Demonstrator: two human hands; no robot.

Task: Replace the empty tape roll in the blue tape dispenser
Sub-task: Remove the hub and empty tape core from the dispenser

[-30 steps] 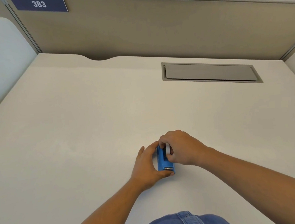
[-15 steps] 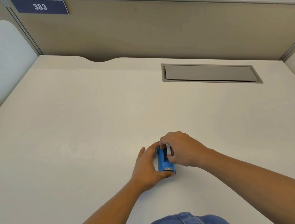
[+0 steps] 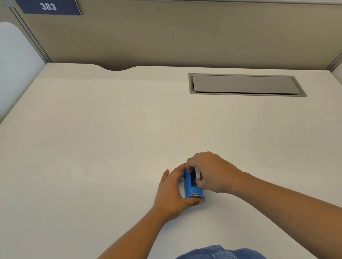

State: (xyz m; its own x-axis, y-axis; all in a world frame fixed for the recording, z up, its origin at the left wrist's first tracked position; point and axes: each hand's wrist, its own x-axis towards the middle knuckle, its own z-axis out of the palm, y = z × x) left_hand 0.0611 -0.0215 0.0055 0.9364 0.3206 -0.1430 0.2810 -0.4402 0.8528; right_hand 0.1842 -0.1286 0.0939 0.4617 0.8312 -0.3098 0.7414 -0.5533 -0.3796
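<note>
A small blue tape dispenser [image 3: 191, 187] stands on the white desk [image 3: 106, 154], its metal cutter facing me. My left hand [image 3: 171, 192] wraps around its left side and near end, holding it in place. A white tape roll [image 3: 197, 174] with a dark core sits at the dispenser's far end, tilted toward the right. My right hand [image 3: 212, 172] pinches this roll from above with thumb and fingers. Most of the roll is hidden under those fingers.
A grey cable hatch [image 3: 244, 85] is set into the desk at the back right. A beige partition [image 3: 179, 36] with a blue "383" label [image 3: 48, 6] closes the far edge. My jeans [image 3: 215, 258] show at the bottom.
The roll in my right hand has tilted a little to the right at the dispenser's far end. The left hand and the dispenser have stayed put.
</note>
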